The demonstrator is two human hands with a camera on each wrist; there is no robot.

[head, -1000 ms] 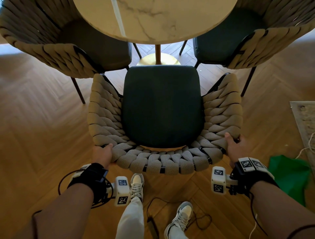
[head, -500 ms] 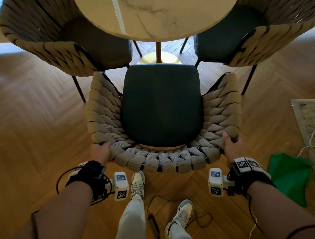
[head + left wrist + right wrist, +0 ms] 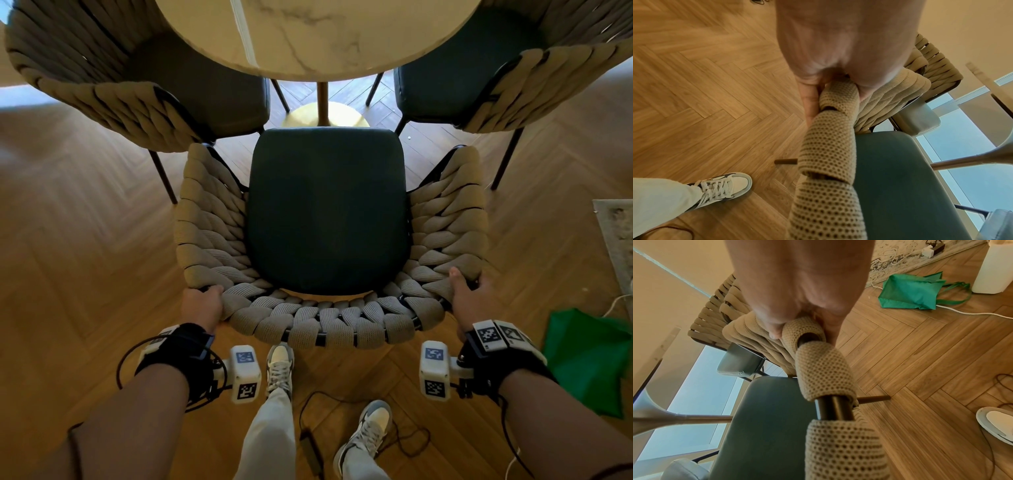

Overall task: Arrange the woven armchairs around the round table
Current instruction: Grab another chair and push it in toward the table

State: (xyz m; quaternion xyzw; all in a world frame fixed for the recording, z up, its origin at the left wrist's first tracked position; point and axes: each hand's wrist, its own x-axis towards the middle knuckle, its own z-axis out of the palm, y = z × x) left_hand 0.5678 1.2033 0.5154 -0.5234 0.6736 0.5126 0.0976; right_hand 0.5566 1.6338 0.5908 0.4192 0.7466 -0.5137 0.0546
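A woven beige armchair (image 3: pixel 329 318) with a dark green seat stands right in front of me, facing the round marble table (image 3: pixel 318 34). My left hand (image 3: pixel 202 305) grips the left end of its woven back rim (image 3: pixel 830 116). My right hand (image 3: pixel 466 298) grips the right end of that rim (image 3: pixel 818 363), thumb on top. The seat's front edge lies just short of the table's gold base (image 3: pixel 325 114). Two more woven armchairs flank it, one at upper left (image 3: pixel 113 92), one at upper right (image 3: pixel 534 75), both tucked partly under the tabletop.
Herringbone wood floor (image 3: pixel 78 240) all round. A green bag (image 3: pixel 589 363) lies on the floor at my right, beside a rug edge (image 3: pixel 616 233) and a white cable. A black cable and adapter (image 3: pixel 311 445) lie between my feet. A white bin (image 3: pixel 992 267) stands beyond the bag.
The armchair has slid a little forward toward the table, with both hands still gripping its back rim. My left foot has stepped closer behind the chair.
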